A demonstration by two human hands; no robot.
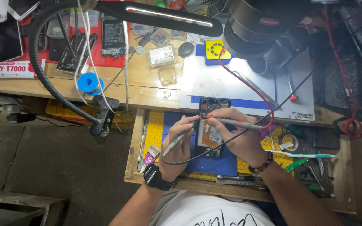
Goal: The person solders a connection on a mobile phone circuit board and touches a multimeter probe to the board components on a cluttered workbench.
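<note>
I see the opened phone (211, 129) lying on a blue mat (208, 165) in the pulled-out drawer (134, 144). My left hand (180, 144) pinches the black probe (180, 139); my right hand (235, 136) pinches the red probe (233, 121), both tips meeting at the board. The drawer also holds a toothbrush (304, 155) and tape roll (290, 142). My fingers cover the phone's middle.

Lamp arm (47, 62) and microscope (265, 25) crowd the mat (214, 83), seemingly bare centrally.

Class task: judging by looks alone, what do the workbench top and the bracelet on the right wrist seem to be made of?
Workbench top: probably unfinished wood, with pale planks, visible grain and scuffs. Bracelet: round, dark, glossy beads, perhaps polished stone or wood; the look leaves it open.
</note>
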